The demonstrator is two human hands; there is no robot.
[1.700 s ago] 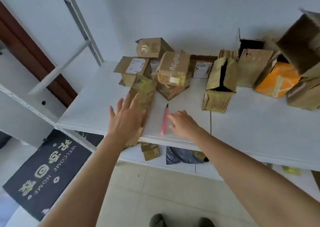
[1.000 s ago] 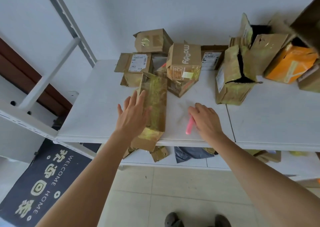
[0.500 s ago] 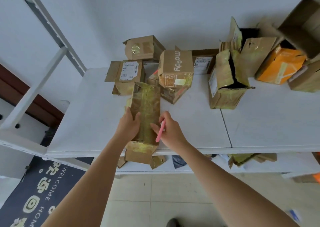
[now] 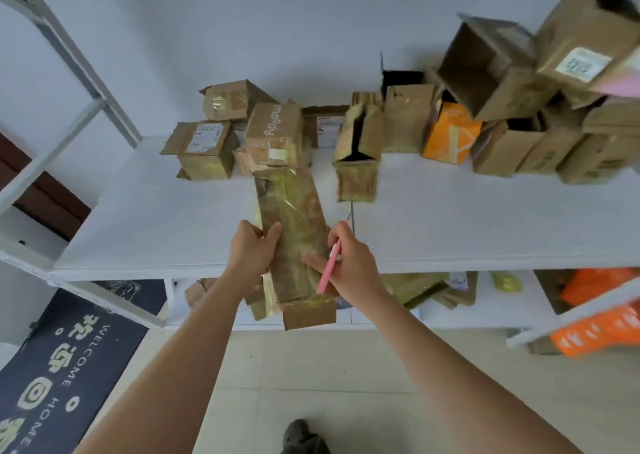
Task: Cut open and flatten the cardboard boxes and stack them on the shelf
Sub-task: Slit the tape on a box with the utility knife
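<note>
A long flattened cardboard box, covered in yellowish tape, lies on the white shelf and hangs over its front edge. My left hand grips its left edge, thumb on top. My right hand holds a pink cutter against the right side of the box, and its thumb rests on the cardboard. Several unflattened boxes stand at the back, among them one marked "moody" and a split-open one.
An orange box and a heap of brown boxes fill the back right. Flattened cardboard lies on the lower shelf. A grey shelf upright rises at the left. A dark welcome mat covers the floor on the left.
My right hand picked the pink cutter up from the shelf and brought it to the box. My left hand went from lying flat on the box to gripping its edge.
</note>
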